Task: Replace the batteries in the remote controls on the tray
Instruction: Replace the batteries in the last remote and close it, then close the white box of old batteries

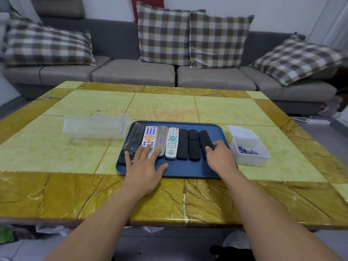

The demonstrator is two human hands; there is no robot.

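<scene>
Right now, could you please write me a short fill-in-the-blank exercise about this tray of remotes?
1. The blue tray holds ___ remote controls.
2. The right hand grips the ___ remote in the row.
3. The batteries lie in a ___ box.
4. The left hand lies with fingers ___.

Missing words: seven; rightmost; white; spread

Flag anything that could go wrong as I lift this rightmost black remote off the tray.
1. The right hand grips the rightmost black remote, which lies close beside another black remote; lifting could drag or knock that neighbour.
2. The open battery box sits just right of the tray; an outward wrist swing might tip it.
3. The left hand rests across the lower ends of the left remotes and could shift them.
</scene>
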